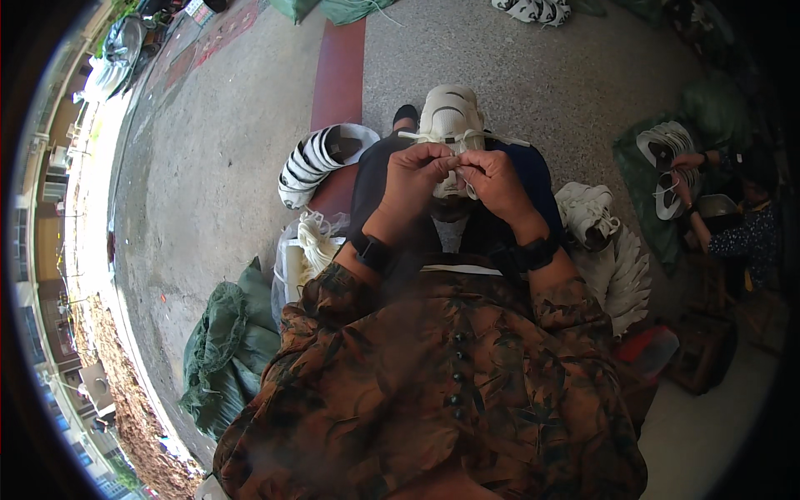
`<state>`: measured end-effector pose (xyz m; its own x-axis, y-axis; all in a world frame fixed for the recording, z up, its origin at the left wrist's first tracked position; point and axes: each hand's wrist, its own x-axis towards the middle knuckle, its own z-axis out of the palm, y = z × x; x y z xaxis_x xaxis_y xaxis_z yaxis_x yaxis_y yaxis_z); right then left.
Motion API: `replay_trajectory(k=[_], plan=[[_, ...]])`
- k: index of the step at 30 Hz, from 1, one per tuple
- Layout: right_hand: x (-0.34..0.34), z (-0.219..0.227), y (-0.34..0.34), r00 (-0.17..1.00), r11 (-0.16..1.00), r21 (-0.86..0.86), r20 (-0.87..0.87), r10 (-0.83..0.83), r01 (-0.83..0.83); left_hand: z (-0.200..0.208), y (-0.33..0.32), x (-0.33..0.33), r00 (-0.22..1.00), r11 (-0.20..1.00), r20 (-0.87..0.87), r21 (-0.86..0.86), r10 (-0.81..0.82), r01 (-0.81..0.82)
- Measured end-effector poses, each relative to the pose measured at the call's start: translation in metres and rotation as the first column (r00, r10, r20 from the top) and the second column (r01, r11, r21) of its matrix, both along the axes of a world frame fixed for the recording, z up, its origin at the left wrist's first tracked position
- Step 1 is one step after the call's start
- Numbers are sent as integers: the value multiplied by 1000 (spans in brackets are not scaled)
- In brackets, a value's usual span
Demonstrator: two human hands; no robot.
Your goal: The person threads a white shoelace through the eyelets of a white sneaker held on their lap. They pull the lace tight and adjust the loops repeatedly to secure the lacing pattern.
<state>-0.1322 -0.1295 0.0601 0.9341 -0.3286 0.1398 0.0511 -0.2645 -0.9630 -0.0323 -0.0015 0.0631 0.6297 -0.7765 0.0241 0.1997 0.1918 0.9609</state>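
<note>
A cream-white lace-up shoe (451, 108) rests on my lap between my knees, its toe pointing away from me. Over its laced part, my left hand (414, 181) and my right hand (497, 182) meet with thumbs and forefingers pinched. A thin white shoelace (457, 155) shows between the fingertips, and both hands seem to grip it. Loose lace also lies out to either side of the shoe. The fingers hide part of the eyelets and the shoe's opening.
Nested white shoes (304, 171) lie on the floor to the left, above a bundle of white laces (317, 242) and a green sack (221, 342). More white shoes (612, 267) are heaped at my right. Farther right, a co-worker (750, 225) handles white shoes (667, 146).
</note>
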Motion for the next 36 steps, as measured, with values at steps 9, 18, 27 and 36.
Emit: replay_trajectory(k=[9, 18, 27, 36], plan=[[9, -3, -17, 972, 980, -22, 134, -192, 197, -38, 7, 6, 288, 976, 955, 121, -65, -179], [-62, 258, 28, 549, 972, -158, 835, 37, 176, -55, 6, 7, 194, 984, 976, 125, -99, -126], [-144, 294, 18, 529, 978, -168, 845, 81, 119, -52, 7, 9, 796, 937, 582, 160, 163, -309], [-136, 273, 22, 521, 590, -415, 853, -11, 692, -55, -27, 47, 619, 774, 781, 444, -88, -450]])
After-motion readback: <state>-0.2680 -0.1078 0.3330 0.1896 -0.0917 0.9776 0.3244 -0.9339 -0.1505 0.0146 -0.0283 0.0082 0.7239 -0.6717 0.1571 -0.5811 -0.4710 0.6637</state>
